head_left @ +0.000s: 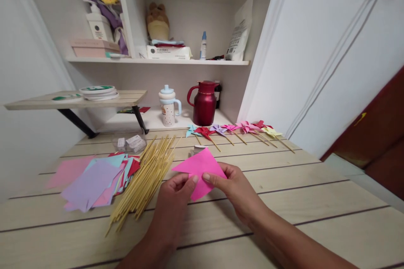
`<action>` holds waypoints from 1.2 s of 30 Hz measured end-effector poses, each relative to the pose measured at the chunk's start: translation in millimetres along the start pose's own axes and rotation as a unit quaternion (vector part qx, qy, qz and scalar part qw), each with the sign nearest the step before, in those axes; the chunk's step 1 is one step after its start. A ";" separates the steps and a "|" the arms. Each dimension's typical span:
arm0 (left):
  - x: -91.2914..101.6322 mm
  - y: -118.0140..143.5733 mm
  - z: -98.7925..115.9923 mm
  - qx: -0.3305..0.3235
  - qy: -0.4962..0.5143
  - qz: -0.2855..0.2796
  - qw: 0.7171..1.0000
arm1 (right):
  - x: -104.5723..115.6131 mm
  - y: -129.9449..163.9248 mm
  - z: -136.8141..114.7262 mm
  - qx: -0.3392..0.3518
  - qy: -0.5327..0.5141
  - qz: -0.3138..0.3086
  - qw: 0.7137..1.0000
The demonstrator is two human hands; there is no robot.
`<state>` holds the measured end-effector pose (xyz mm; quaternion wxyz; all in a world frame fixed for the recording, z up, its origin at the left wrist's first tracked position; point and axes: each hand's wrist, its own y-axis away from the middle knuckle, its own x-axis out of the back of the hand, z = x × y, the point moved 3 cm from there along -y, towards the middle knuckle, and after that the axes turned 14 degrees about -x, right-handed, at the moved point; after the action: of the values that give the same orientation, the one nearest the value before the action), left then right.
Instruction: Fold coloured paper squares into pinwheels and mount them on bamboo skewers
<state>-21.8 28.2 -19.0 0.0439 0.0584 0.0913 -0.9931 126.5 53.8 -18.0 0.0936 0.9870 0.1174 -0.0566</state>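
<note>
A bright pink paper sheet [203, 162] is held above the table between my two hands, its corners pointing outward. My left hand [176, 193] pinches its lower left side, thumb on top. From the right, my right hand [235, 187] grips it with the thumb pressed near its middle and the fingers behind, partly hidden. Just behind the paper stands a small grey-white object [199, 149], mostly covered. To the left lie a bundle of thin wooden sticks [145, 180] and a loose pile of coloured paper squares [91, 183].
Several finished paper pinwheels on sticks [205, 132] lie along the table's back edge. A clear container [134, 143] holds small white pieces. Behind stand a cup [168, 111] and a red thermos jug [204, 103]. A small raised shelf [132, 97] stands at left.
</note>
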 end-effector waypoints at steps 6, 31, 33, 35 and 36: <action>6.0 -2.7 -6.3 0.036 0.087 0.043 0.995 | 7.3 0.6 -7.7 0.107 0.045 0.054 0.992; 4.3 0.4 4.9 0.030 0.187 0.025 0.982 | -9.0 21.0 -8.9 0.395 0.308 0.147 0.853; 3.9 0.8 5.4 0.025 0.174 0.023 0.984 | -7.6 20.2 -10.5 0.376 0.295 0.157 0.864; 4.0 0.9 5.0 0.020 0.150 0.023 0.988 | -6.1 19.2 -11.4 0.353 0.287 0.166 0.875; 4.1 0.9 4.3 0.017 0.136 0.022 0.990 | -5.5 18.8 -11.7 0.343 0.284 0.169 0.879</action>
<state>-26.2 26.1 -15.4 0.0523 0.1961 0.0784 -0.9760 126.8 36.9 -2.7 -0.2797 0.9360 -0.0558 0.2064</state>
